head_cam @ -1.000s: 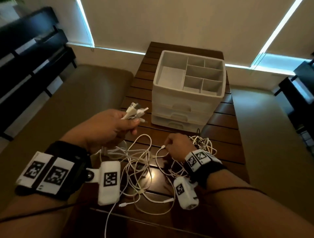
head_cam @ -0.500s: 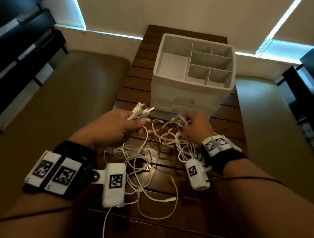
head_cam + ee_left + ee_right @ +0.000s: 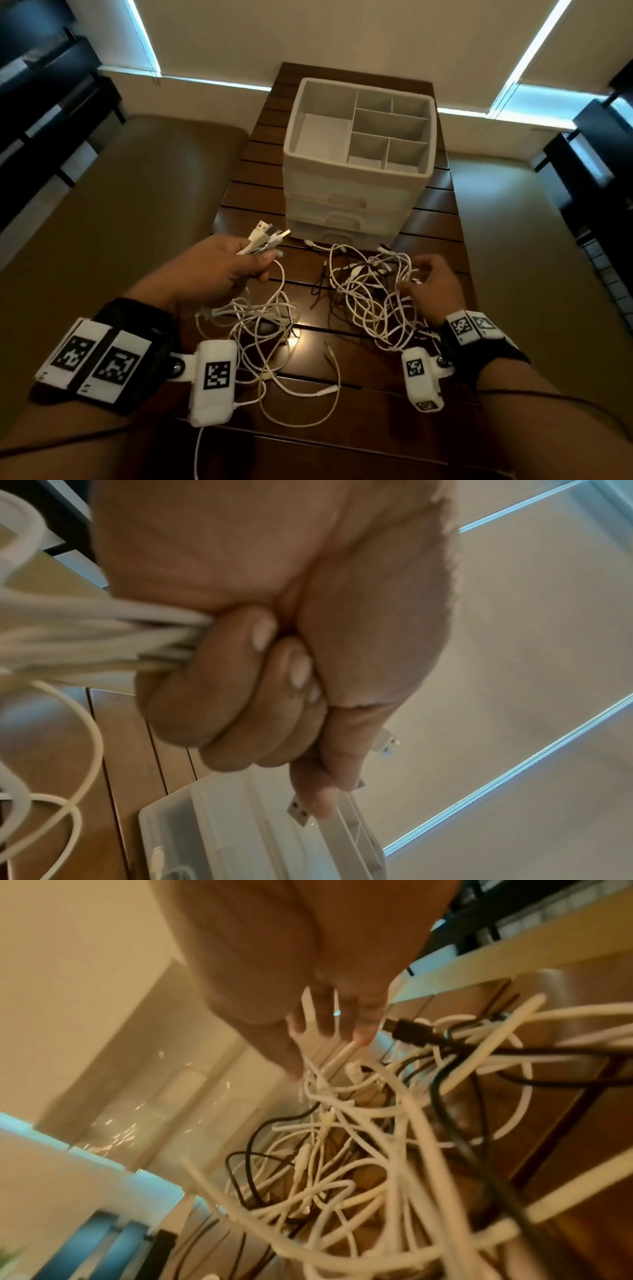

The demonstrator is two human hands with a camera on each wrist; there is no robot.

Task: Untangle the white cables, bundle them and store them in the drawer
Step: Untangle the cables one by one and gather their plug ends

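My left hand (image 3: 226,270) grips a bunch of white cable ends, with their USB plugs (image 3: 265,236) sticking out past the thumb. In the left wrist view the fist (image 3: 240,696) is closed round several white cables (image 3: 85,642), which trail down into loose loops (image 3: 260,329) on the table. My right hand (image 3: 428,277) is in a second tangle of white cables (image 3: 370,284), its fingertips (image 3: 359,1031) pinching a white strand. A black cable (image 3: 318,284) with a black plug (image 3: 407,1028) runs through that tangle. The white drawer unit (image 3: 346,205) stands behind, its three drawers closed.
The dark slatted wooden table (image 3: 431,219) is narrow. Brown cushions lie on both sides, left (image 3: 137,212) and right (image 3: 548,281). The unit's top tray (image 3: 301,113) has several empty compartments. Dark shelving (image 3: 41,89) stands at the far left.
My right hand has moved from the front of the drawer unit to the right and back toward me, drawing the tangle apart from the left loops. The left hand keeps its grip.
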